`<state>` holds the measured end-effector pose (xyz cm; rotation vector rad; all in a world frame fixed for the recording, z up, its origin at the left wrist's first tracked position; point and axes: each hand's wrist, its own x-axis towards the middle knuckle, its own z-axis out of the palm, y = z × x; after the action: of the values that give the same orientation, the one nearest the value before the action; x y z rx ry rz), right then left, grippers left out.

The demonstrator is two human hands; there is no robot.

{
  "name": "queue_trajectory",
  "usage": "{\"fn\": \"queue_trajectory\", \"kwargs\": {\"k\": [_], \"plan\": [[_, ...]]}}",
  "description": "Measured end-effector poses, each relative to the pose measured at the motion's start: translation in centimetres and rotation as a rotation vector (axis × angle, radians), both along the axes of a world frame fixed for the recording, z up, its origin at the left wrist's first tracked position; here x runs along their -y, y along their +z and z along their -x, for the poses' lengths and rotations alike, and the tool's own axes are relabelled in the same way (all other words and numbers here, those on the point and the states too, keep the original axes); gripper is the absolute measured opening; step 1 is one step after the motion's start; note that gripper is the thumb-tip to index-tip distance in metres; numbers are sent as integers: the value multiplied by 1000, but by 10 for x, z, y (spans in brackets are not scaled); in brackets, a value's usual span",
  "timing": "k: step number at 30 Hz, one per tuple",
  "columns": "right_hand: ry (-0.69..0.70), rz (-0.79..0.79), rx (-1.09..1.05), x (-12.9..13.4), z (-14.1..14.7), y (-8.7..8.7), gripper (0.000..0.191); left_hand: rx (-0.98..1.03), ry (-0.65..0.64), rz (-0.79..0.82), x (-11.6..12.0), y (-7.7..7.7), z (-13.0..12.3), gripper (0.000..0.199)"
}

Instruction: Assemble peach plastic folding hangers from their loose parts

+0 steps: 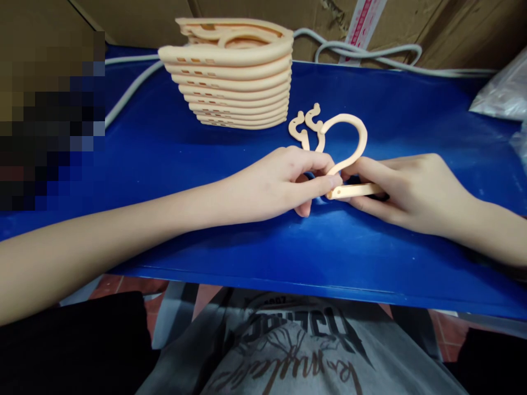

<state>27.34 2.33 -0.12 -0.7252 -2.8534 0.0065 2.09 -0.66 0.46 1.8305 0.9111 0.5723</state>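
The cream hanger (357, 190) is in both hands, to the right of the stack (230, 90) and closer to the person than the stack. The left hand (284, 184) pinches it between thumb and fingers at the base of its big curved hook (363, 137); the right hand (415, 189) grips its short straight arm, fingers bent around it. Two curled ends (307, 123) poke out past the left hand, just right of the stack's lower end; whether they belong to the same hanger, I cannot tell. The stack is made of matching cream pieces, nested closely. Under it lies a blue table (185, 170). A white cable (135, 85) shows on both sides of the stack, with cardboard (436, 33) and red-printed tape (363, 30) behind. Well right of the stack is a clear plastic bag (502, 90).
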Motion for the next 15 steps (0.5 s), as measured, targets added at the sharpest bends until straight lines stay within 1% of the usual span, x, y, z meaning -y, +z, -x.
{"fn": "queue_trajectory", "kwargs": {"k": [7,11,15], "plan": [[20,-27,-5,0,-1,1,41,11,0,8,0,-1,1,20],[-15,-12,15,0,0,1,44,-3,2,-24,0,-2,1,23],[3,-34,-13,0,0,0,44,-11,11,-30,0,0,0,27]]}}
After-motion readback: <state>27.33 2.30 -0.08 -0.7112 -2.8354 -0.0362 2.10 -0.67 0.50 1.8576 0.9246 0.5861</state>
